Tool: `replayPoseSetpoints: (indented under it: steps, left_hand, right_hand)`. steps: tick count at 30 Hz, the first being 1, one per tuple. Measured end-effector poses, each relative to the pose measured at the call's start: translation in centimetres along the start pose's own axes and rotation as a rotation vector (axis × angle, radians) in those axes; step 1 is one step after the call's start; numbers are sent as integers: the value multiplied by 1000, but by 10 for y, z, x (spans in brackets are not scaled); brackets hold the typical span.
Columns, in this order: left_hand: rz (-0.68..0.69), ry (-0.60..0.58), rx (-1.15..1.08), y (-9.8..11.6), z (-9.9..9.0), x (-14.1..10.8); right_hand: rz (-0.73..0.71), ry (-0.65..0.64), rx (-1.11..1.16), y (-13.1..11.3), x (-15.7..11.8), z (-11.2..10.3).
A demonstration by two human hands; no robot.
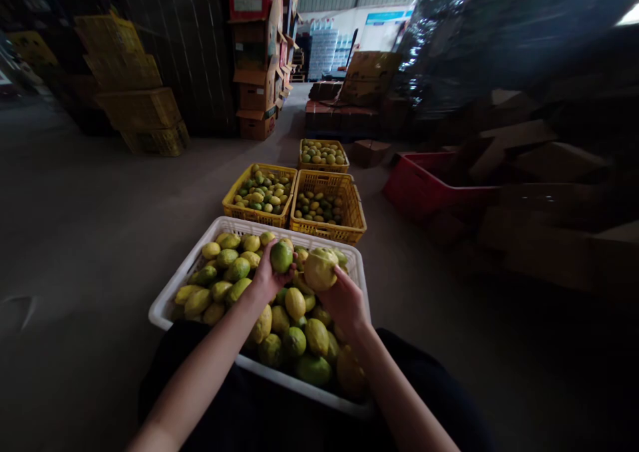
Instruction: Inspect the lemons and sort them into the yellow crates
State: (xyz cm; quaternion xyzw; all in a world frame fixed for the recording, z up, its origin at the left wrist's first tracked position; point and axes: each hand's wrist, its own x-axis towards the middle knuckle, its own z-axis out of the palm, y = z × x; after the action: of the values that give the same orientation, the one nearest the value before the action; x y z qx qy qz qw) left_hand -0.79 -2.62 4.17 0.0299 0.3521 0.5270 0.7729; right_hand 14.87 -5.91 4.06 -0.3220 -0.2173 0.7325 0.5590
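Observation:
Over a white plastic crate (172, 299) full of yellow and green lemons (294, 302), both my hands hold fruit. My left hand (269, 275) is closed around a green lemon (281, 257). Larger and paler, a yellow-green lemon (320, 269) sits in my right hand (347, 299), whose fingers wrap its right side and underside. The two held lemons are close together but apart. Part of the crate's near side is hidden by my forearms and dark-clothed legs.
Beyond the white crate stand a left yellow crate (229, 207), a right yellow crate (357, 206) and a far yellow crate (324, 167), all holding fruit. A red crate (419, 186) and cardboard pieces (539, 159) lie at right. Stacked cartons (254, 92) rise behind.

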Motion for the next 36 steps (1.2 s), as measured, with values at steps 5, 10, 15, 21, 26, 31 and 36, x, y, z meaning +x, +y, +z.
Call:
replayPoseSetpoints:
  steps: [5,10,15,21,26,31,36]
  left_hand:
    - [1,-58,20,-7,-1,5]
    - [0,-44,80,-7,0,4]
    - [93,-124,149,-11,-1,0]
    - [173,-217,274,-19,-3,-4]
    - [183,-225,336,-20,-3,-7]
    - [86,-161,241,-16,3,-7]
    - [-122,10,97,-5,2,-4]
  right_hand:
    - [49,94,23,5,0,-1]
    - [71,96,19,6,1,-7]
    - [106,74,39,1,1,-9]
    - [-54,11,-69,1,-5,-7]
    - [-107,18,-108,5,-6,-8]
    - [-83,35,-21,5,-2,-10]
    - [56,92,125,5,5,-11]
